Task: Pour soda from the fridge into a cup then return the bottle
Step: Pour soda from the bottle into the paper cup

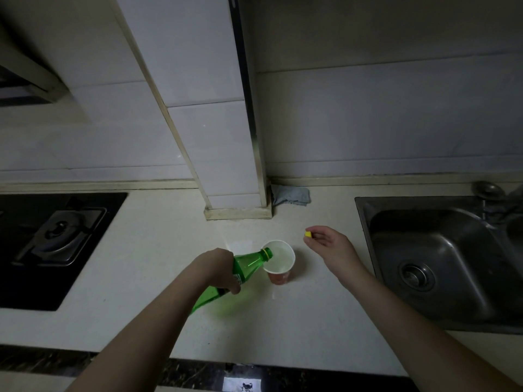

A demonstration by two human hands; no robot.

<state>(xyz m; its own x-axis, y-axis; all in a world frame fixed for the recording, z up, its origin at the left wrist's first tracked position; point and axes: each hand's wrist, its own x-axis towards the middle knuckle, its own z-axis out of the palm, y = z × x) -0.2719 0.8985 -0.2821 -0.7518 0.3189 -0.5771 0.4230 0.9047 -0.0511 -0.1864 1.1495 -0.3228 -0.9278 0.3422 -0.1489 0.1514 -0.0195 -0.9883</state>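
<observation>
We see the green soda bottle [240,271] tipped over sideways in our left hand [219,268], whose fingers curl round its middle, so that the open neck rests over the near rim of the paper cup [278,261]. The cup stands upright on the pale counter [158,250] just to the right of that hand, red on the outside, white inside, with clear liquid in it. Our right hand [328,244] hovers beyond the cup to its right, apart from it, pinching the small yellow cap [308,234] between thumb and fingertips. Further right of this hand lies the steel sink [441,264]; a grey cloth [291,195] sits behind it by the tiled column, and a gas burner [60,236] lies well left of the left hand.
</observation>
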